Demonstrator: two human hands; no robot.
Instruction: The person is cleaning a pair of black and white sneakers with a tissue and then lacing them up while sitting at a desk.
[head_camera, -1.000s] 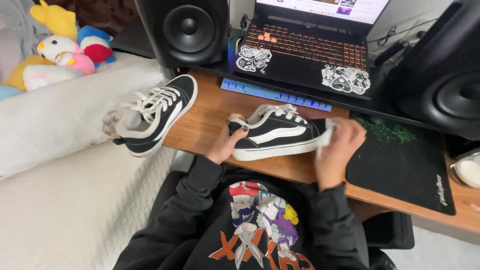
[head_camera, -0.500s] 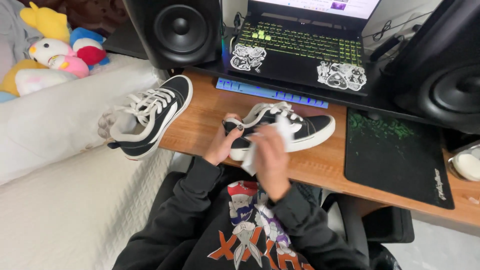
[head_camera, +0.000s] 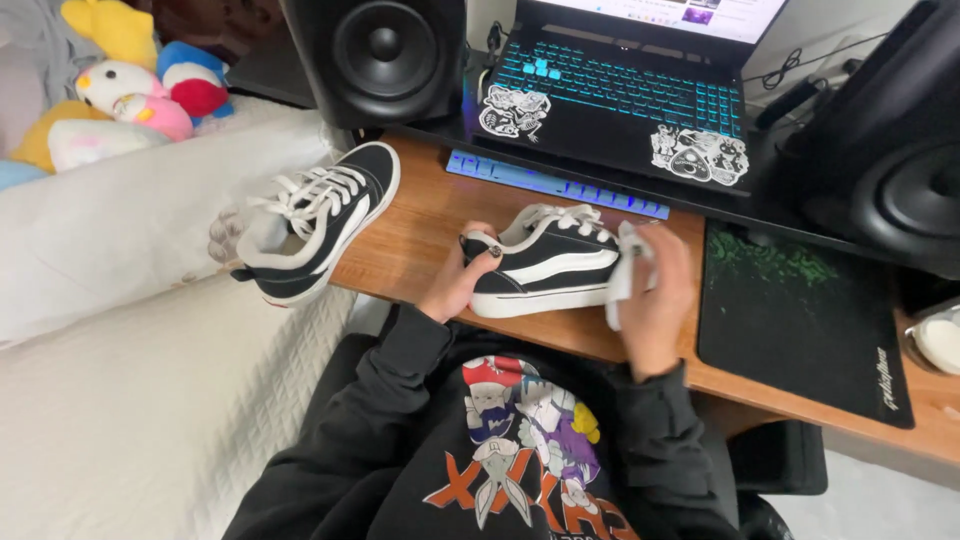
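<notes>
Wooden desk (head_camera: 420, 225): left hand (head_camera: 462, 282) is gripping the sneaker (head_camera: 552, 270) heel, steadying it near the front edge. Right hand (head_camera: 655, 295) is pinching a white wipe (head_camera: 620, 275) against its toe

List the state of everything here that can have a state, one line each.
Left hand: gripping the heel of the sneaker on the desk.
Right hand: pressing a white cloth to that sneaker's toe.
Held sneaker: upright on the desk, laced.
Second sneaker: laced, heel overhanging the desk's edge.
Laptop: open, screen on, keys lit.
</notes>
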